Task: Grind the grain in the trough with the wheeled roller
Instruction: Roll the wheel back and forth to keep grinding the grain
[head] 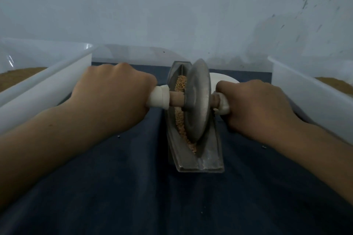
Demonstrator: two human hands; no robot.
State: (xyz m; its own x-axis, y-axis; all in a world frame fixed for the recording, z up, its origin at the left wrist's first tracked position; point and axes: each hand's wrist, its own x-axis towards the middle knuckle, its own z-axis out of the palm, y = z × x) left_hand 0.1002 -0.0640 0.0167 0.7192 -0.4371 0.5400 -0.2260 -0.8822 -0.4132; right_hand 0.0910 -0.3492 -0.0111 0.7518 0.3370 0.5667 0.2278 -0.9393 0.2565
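Note:
A grey metal trough (210,160) lies lengthwise on the dark blue cloth, running away from me. Tan grain (180,120) fills its groove along the left of the wheel. The wheeled roller (197,101), a heavy grey disc on a wooden axle with white handle ends, stands upright in the groove near the trough's middle. My left hand (112,91) is closed around the left handle. My right hand (256,105) is closed around the right handle. The grain under the wheel is hidden.
A white bin (47,89) holding brown material stands at the left, and another white bin (305,97) at the right. A white rounded object (223,78) sits behind the wheel. The white wall is close behind. A few loose grains lie on the cloth (133,187).

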